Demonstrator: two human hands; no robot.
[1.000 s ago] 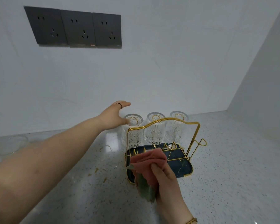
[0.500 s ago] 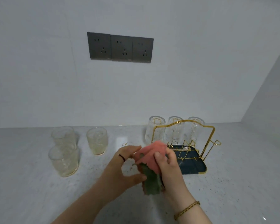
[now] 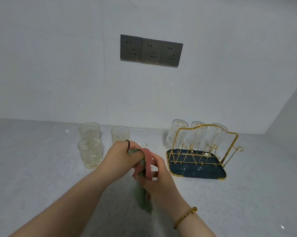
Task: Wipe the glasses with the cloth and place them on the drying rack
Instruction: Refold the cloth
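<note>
Both my hands hold a pink and green cloth [image 3: 148, 161] above the counter's middle. My left hand [image 3: 120, 156] grips its upper end; my right hand [image 3: 157, 178] grips it lower down, and a green tail [image 3: 142, 199] hangs below. Three upright ribbed glasses stand at the left: one at the back [image 3: 89, 130], one in front [image 3: 90, 153], one behind my left hand [image 3: 120, 134]. A gold wire drying rack [image 3: 229, 147] on a dark blue tray [image 3: 195, 172] at the right holds three inverted glasses [image 3: 176, 134] along its far row.
The pale speckled counter [image 3: 41, 168] meets a white back wall with a triple grey socket plate [image 3: 151, 51]. A side wall [image 3: 289, 117] closes the right end past the rack. The rack's near pegs [image 3: 192, 156] carry nothing.
My left hand came back from the glasses on the rack and took hold of the cloth with my right hand. The view swung left, bringing the three standing glasses into sight.
</note>
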